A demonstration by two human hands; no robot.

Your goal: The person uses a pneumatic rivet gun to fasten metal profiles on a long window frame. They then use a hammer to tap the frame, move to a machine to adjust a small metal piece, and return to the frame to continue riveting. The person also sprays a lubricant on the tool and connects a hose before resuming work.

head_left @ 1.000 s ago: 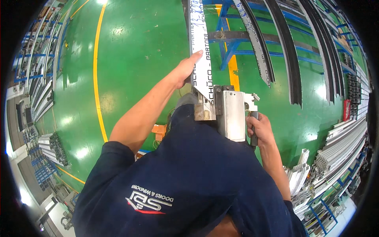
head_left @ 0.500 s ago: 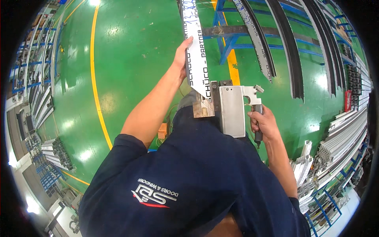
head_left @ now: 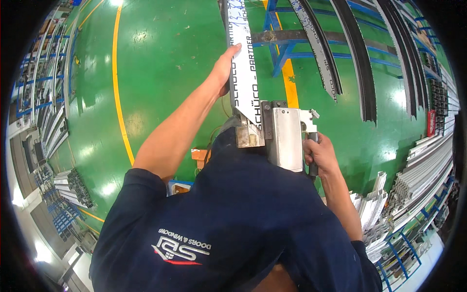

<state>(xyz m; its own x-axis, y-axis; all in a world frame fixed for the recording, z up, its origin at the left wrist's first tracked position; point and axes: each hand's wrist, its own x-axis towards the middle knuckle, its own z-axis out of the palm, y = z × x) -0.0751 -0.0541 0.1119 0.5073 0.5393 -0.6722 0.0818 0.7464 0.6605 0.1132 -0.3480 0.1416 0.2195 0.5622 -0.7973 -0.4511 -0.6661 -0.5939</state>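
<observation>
A long profile (head_left: 247, 73) covered in white printed film, with blue handwriting on it, stretches away from my body. My left hand (head_left: 223, 70) is wrapped round its left side, thumb on the film. The angled near end of the profile rests at a small metal block (head_left: 249, 136), against a grey metal hand press (head_left: 288, 138). On the right of the press my right hand (head_left: 322, 155) grips the black lever handle (head_left: 313, 168), fingers closed round it. The underside of the profile is hidden.
Several dark and white profiles (head_left: 360, 63) lie across a blue rack (head_left: 279, 61) at the far right. Stacked profiles (head_left: 418, 180) line the right side. An orange block (head_left: 199, 155) is beside my left elbow. Yellow lines (head_left: 116, 97) cross the green floor.
My right hand and the lever handle have moved slightly left, closer to the press. My left elbow has shifted a little outward; its grip on the profile is unchanged.
</observation>
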